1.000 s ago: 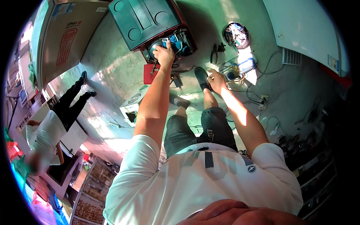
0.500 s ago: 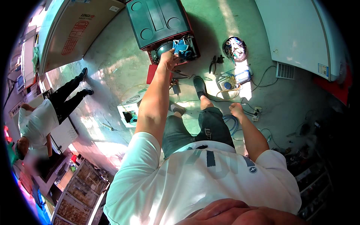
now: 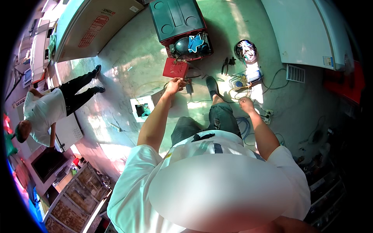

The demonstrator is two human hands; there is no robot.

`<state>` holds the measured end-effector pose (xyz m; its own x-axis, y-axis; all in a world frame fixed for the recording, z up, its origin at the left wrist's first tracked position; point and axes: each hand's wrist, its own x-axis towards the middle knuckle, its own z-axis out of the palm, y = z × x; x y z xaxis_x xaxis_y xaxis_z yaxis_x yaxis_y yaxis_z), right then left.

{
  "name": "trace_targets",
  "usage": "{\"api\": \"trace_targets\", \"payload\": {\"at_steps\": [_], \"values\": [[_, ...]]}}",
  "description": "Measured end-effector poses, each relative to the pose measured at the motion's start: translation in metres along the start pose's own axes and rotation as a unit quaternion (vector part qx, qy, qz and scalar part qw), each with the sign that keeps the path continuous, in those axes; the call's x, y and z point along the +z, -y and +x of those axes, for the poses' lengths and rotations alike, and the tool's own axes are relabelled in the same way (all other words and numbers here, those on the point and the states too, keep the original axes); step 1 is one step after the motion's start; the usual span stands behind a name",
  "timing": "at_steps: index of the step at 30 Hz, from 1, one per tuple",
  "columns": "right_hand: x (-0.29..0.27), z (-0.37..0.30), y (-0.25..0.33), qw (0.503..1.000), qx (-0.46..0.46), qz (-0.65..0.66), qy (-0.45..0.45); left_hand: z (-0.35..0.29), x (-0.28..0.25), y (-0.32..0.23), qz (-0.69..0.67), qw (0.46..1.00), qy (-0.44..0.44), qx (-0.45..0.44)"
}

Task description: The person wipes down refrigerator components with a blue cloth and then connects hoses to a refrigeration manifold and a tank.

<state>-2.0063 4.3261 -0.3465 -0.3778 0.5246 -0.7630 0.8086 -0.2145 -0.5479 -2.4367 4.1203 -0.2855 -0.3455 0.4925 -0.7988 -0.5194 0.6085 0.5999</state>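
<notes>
My left hand point(image 3: 175, 86) is closed in front of me, just below a red perforated panel point(image 3: 175, 68) on the floor. Whatever its curled fingers hold, if anything, is too small to make out. Ahead lies a dark green appliance point(image 3: 176, 19) with an open red-edged compartment. Inside sit a black rounded compressor point(image 3: 183, 46) and a crumpled blue cloth-like item point(image 3: 196, 43). My right hand point(image 3: 245, 105) is closed too, low above the floor near thin cables, its contents hidden. A small dark box with a cord point(image 3: 189, 87) lies near my left hand.
Pliers point(image 3: 225, 66), a round tub of tools point(image 3: 246, 51) and a hose bundle point(image 3: 239, 82) lie ahead right. A white box point(image 3: 142, 109) is at left, a power strip point(image 3: 115, 127) farther left. Tall white cabinet point(image 3: 307, 35) at right; another person point(image 3: 46, 108) stands left.
My left hand has drawn back from the appliance's open compartment toward me, uncovering the compressor and the red panel. The view has shifted slightly; my right hand stays low at the right.
</notes>
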Motion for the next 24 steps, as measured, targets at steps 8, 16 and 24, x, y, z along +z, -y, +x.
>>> {"api": "trace_targets", "payload": {"at_steps": [8, 16, 24], "values": [[0.030, -0.086, -0.057, 0.996, -0.006, 0.064, -0.065, -0.195, -0.158, 0.256, 0.126, 0.986, -0.094, -0.061], [0.157, -0.226, -0.119, 0.979, -0.007, -0.204, 0.018, -0.399, -0.274, 0.517, -0.048, 0.947, -0.223, -0.226], [0.154, -0.273, -0.096, 0.900, -0.068, -0.429, 0.047, -0.437, -0.219, 0.536, -0.168, 0.960, -0.188, -0.119]]}}
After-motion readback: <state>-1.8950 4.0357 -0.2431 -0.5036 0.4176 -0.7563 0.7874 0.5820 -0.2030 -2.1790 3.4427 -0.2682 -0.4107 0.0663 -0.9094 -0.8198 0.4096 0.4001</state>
